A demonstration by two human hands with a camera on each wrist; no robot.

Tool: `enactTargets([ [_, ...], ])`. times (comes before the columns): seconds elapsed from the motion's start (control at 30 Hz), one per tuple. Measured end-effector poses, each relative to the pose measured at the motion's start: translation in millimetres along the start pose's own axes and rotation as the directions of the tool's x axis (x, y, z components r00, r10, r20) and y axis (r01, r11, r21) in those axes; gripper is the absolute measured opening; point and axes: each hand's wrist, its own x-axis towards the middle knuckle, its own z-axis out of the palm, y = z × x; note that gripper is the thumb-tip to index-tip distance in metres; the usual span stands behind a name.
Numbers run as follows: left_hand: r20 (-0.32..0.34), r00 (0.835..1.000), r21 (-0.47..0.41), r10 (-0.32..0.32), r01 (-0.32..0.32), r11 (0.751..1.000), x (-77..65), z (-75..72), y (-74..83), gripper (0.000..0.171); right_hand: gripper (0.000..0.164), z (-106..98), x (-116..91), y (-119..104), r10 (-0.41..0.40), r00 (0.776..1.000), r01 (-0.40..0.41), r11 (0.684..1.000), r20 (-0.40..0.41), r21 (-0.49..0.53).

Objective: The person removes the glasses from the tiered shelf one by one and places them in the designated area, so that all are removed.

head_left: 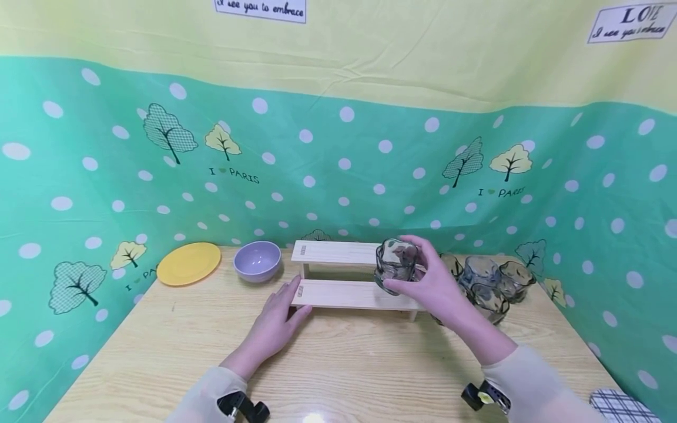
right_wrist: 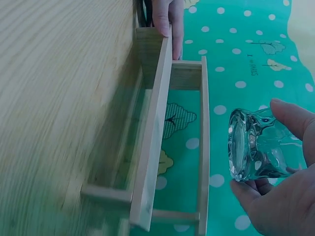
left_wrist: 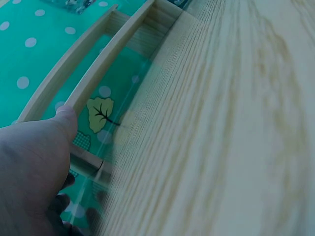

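Note:
In the head view my right hand (head_left: 436,285) holds a clear, wavy-sided drinking glass (head_left: 395,261) between thumb and fingers. It is in front of the right part of a two-step wooden shelf (head_left: 349,294). The right wrist view shows the glass (right_wrist: 258,142) with its thick base towards the shelf (right_wrist: 155,132), apart from the boards. My left hand (head_left: 275,317) grips the left end of the lower step, thumb at the front edge. From the left wrist, the thumb of that hand (left_wrist: 34,167) lies against the board, the other fingers partly hidden below.
Several similar glasses (head_left: 489,299) stand together right of the shelf, partly behind my right hand. A purple bowl (head_left: 257,261) and a yellow plate (head_left: 188,264) are to the left. A dotted green cloth (head_left: 344,176) hangs behind the wooden table (head_left: 359,364). A checked cloth (head_left: 621,405) lies at the lower right.

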Motion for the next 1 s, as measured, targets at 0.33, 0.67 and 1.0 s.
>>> enactTargets([
  [0.33, 0.0, 1.0, -0.003, 0.005, -0.005, 1.0, 0.6, 0.8, -0.7, 0.081, 0.104, -29.9, -21.5, 4.6, 0.025, 1.0, -0.025, 0.999, -0.012, -0.037],
  [0.67, 0.009, 1.0, -0.006, -0.007, 0.007, 1.0, 0.0, 1.3, -1.1, 0.082, 0.111, -59.8, -33.6, 12.8, 0.049, 0.997, -0.054, 0.994, -0.057, -0.094],
  [1.0, -0.019, 1.0, 0.003, 0.015, -0.014, 1.0, -1.0, 2.0, -0.7, 0.081, 0.117, -88.0, -46.9, 23.2, 0.056, 0.991, -0.072, 0.988, -0.12, -0.135],
])
